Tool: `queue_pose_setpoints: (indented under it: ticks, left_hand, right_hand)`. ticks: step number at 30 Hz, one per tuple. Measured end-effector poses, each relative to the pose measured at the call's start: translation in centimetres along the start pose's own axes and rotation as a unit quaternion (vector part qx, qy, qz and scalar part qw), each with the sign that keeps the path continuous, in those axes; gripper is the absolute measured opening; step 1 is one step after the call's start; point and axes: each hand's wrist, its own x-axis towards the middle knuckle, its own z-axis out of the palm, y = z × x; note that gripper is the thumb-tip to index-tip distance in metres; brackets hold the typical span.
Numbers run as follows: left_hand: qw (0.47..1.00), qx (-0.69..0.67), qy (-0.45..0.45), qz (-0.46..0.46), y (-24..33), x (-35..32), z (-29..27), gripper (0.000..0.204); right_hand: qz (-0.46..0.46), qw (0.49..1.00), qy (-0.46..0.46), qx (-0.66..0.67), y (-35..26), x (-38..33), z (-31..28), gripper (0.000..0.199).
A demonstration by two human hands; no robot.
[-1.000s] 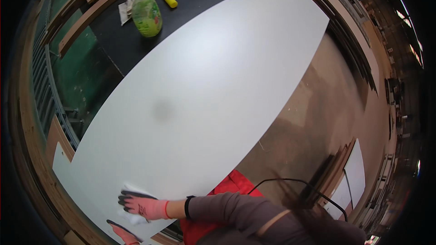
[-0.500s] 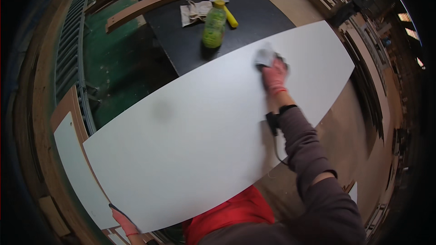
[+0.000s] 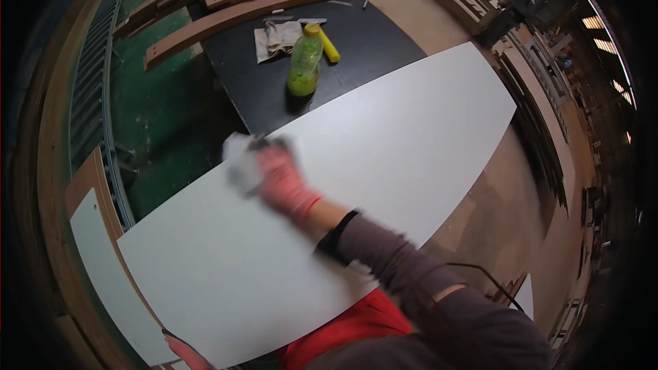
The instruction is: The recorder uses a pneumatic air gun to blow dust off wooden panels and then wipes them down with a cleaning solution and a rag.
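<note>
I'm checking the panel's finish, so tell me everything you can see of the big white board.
The white board is a large, flat, smooth panel with a matt look; its edges bow from the lens. It lies level, its far edge resting on a black table. The gloved right hand presses a pale cloth on it near the far edge. The left hand is at its near corner. No marks visible.

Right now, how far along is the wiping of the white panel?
Done cannot be judged: the white panel looks uniformly clean. In hand: the right hand, gloved, presses a pale cloth near the far edge. The left hand rests at the near corner. What remains unwiped cannot be told.
</note>
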Motion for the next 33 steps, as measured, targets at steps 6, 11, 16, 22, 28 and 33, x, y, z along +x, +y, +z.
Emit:
queue_pose_setpoints:
  ticks: [6,11,16,22,28,33]
  left_hand:
    - [0.987,0.096,0.026,0.126,0.2,6.7,-7.4,0.045]
    - [0.957,0.186,0.071,0.212,3.3,3.7,0.1,0.046]
    - [0.945,0.201,0.03,0.255,11.8,-2.1,20.2,0.043]
    - [0.944,0.124,-0.198,0.233,14.7,-3.3,47.7,0.048]
    - [0.946,0.186,-0.108,0.242,13.1,-4.2,66.1,0.075]
    - [0.947,0.091,-0.109,0.287,10.4,-1.6,71.2,0.071]
  right_hand:
    - [-0.063,0.951,-0.295,-0.069,-7.2,-2.5,4.4,0.056]
    - [0.05,0.983,-0.117,-0.132,3.1,0.7,-4.0,0.045]
    - [0.164,0.949,-0.067,-0.26,18.6,4.1,-15.9,0.046]
    - [0.287,0.9,0.033,-0.326,36.5,6.3,-27.9,0.048]
    - [0.229,0.924,0.162,0.262,34.5,5.2,-31.9,0.038]
    - [0.229,0.708,0.107,0.66,35.7,3.5,-27.3,0.036]
